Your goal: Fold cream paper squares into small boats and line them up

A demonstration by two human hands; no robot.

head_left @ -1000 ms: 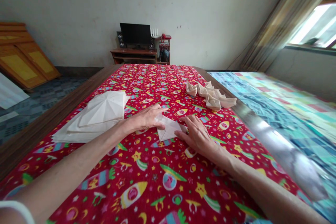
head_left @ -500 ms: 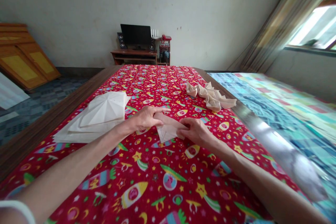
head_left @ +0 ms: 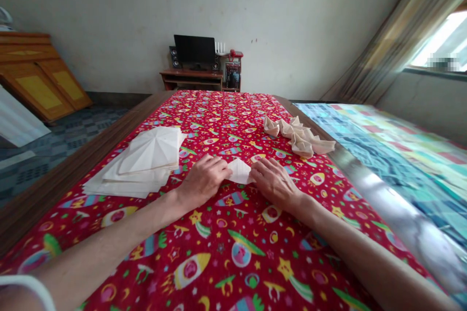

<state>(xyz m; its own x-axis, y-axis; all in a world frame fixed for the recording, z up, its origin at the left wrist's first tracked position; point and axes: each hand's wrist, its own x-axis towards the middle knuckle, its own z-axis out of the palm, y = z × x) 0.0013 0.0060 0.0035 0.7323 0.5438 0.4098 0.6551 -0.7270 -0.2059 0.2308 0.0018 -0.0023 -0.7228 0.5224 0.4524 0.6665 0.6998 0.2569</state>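
Observation:
A small sheet of white folded paper [head_left: 239, 171] lies between my hands on the red patterned cloth, its peak pointing away from me. The fingers of my left hand [head_left: 207, 177] are curled closed on the paper's left corner. On its right corner, my right hand [head_left: 274, 182] grips in the same way, knuckles up. Left of my hands rests a stack of creased white paper sheets [head_left: 149, 155]. Beyond my right hand sit several folded paper boats [head_left: 297, 133] in a cluster.
The red cloth [head_left: 233, 262] covers the middle of a brown table with a wooden border [head_left: 109, 146]. Along the right side is a bed with a checked cover [head_left: 394, 155]. At the far wall stand a monitor [head_left: 194, 50] and a desk [head_left: 191, 77]; a wooden cabinet [head_left: 44, 75] is at left.
The paper has been turned, so its point now faces away instead of toward me. My left hand has rolled over, with fingers curled down on the corner. The view has shifted slightly.

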